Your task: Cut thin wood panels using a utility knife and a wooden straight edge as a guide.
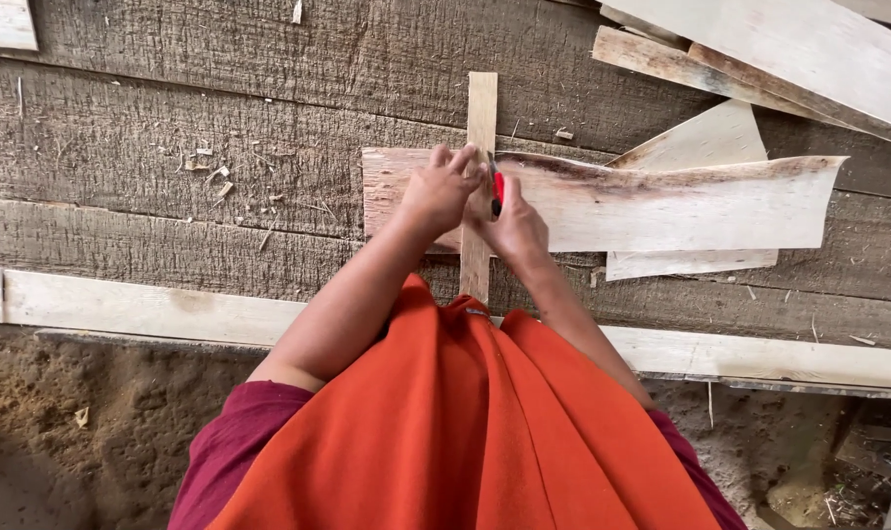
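Head view, our left hand [438, 188] pressed flat on narrow wooden strip [481, 128], our right hand [514, 224] clenched round red-handled knife [497, 188], pale veneer sheet [661, 204] beneath, rough plank bench [171, 177].

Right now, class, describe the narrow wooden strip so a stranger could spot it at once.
On the rough grey plank bench, a wide pale veneer sheet lies flat. The narrow strip crosses it upright, under both hands: the only slim, straight slat.

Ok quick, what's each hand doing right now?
Left hand: pressed flat on the narrow wood strip.
Right hand: closed around a red-handled cutter.
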